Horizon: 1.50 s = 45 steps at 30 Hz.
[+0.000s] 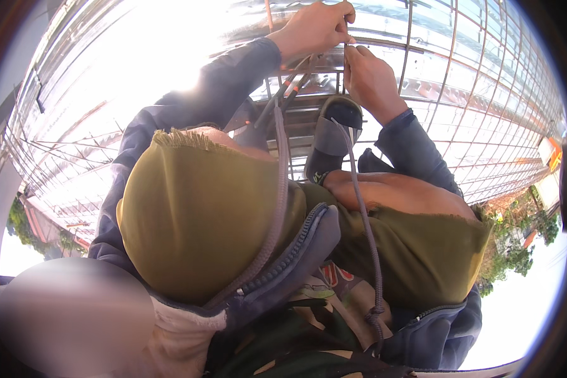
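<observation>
Left hand [314,28] and right hand [370,75], both at twelve o'clock, pinched on thin tie wire [346,45] against rebar grid [450,75]. Risk: loose twist slipping, sandal [334,135] losing footing.

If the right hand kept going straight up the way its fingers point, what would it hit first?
Probably the left hand: the right hand points up at it, fingertips nearly touching at the rebar grid. Depth is unclear; the thin bar between them may come first.
</observation>
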Motion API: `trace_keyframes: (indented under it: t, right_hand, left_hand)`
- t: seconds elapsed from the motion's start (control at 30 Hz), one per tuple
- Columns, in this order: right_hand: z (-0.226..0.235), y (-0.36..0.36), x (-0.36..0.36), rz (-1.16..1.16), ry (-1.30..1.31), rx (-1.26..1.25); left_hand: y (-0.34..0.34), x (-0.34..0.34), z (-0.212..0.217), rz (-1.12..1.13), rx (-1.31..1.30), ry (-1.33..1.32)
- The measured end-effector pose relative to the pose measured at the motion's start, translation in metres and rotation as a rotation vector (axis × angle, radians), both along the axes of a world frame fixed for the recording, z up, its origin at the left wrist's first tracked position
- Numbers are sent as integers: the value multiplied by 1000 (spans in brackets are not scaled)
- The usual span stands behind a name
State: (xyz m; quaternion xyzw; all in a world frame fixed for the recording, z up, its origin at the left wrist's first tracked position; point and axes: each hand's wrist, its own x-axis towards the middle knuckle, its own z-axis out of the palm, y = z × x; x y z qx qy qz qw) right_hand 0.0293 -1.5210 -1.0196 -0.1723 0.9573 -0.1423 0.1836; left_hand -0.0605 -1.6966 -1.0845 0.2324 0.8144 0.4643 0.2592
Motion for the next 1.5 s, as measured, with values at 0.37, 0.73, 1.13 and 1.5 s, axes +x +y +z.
trace_keyframes:
  t: [0.37,0.73,1.13,1.5]
  right_hand:
    - [-15,32,-46,-76,6,108]
    - [47,3,48,36,-43,-324]
    - [15,-46,63,-132,-812,-390]
    - [50,-54,59,-651,-913,-1048]
  left_hand:
    - [-51,43,40,-81,-317,109]
    - [-94,137,67,-277,-497,449]
    - [-124,144,64,-347,-467,507]
    - [-113,138,102,42,341,-193]
